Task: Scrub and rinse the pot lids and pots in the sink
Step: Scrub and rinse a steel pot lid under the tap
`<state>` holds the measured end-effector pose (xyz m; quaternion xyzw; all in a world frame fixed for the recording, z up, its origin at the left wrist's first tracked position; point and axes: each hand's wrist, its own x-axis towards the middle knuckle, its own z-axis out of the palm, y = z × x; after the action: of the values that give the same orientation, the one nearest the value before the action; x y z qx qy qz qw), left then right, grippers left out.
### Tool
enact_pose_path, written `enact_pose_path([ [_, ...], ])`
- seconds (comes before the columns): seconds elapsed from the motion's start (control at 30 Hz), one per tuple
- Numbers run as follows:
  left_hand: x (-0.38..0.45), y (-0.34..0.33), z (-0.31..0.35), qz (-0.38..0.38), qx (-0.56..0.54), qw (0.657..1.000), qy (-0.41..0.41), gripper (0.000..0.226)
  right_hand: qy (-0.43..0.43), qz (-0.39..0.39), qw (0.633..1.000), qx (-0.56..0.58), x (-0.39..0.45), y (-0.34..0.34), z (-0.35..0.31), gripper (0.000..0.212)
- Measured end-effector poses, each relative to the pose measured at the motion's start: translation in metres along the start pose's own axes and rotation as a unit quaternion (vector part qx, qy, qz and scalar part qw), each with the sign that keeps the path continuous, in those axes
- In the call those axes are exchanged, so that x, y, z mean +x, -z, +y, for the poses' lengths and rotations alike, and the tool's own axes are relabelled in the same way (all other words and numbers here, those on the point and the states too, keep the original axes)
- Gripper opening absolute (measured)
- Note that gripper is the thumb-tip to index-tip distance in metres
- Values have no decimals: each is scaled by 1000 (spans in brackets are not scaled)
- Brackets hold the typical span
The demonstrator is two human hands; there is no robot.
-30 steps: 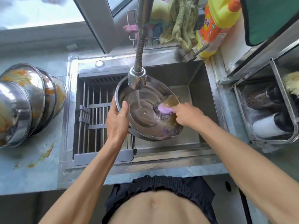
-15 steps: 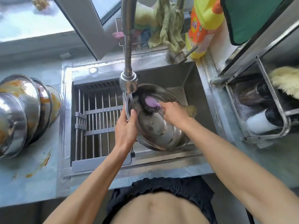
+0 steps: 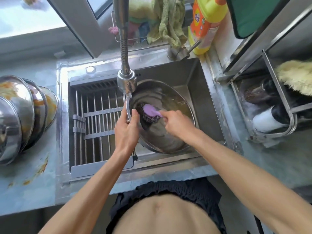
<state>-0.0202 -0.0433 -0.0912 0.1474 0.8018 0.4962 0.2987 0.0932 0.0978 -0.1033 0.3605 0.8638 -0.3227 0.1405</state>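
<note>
Left hand (image 3: 125,130) gripping pot (image 3: 168,132) rim, thumb inside, fingers curled round outside. Right hand (image 3: 177,123) closed on purple scrubber (image 3: 150,112) handle, knuckles up, just beside left thumb. Both forearms bare, converging forward.

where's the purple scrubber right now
In the head view, the purple scrubber is inside the steel pot in the sink, below the faucet head, held by the right hand.

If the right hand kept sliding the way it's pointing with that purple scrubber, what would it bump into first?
Most likely the left hand. The right hand aims the scrubber leftward across the pot, toward the rim where the left hand's thumb grips. Depth is hard to judge, so it might meet the pot's wall first.
</note>
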Motion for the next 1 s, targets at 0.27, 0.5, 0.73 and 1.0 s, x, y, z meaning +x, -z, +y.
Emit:
enact_pose_path([
  [0.27,16,15,10,63,-26,998,3,35,-24,-73,992,-100,-8,26,8,19],
  [0.5,11,8,2,-10,-14,999,33,31,144,-65,985,-76,-7,19,-21,36],
  [0.73,7,15,6,3,-28,1000,0,42,30,28,984,-171,52,30,3,55],
  [1.0,29,25,6,69,-12,998,-8,38,-21,-136,972,-188,1,31,14,31],
])
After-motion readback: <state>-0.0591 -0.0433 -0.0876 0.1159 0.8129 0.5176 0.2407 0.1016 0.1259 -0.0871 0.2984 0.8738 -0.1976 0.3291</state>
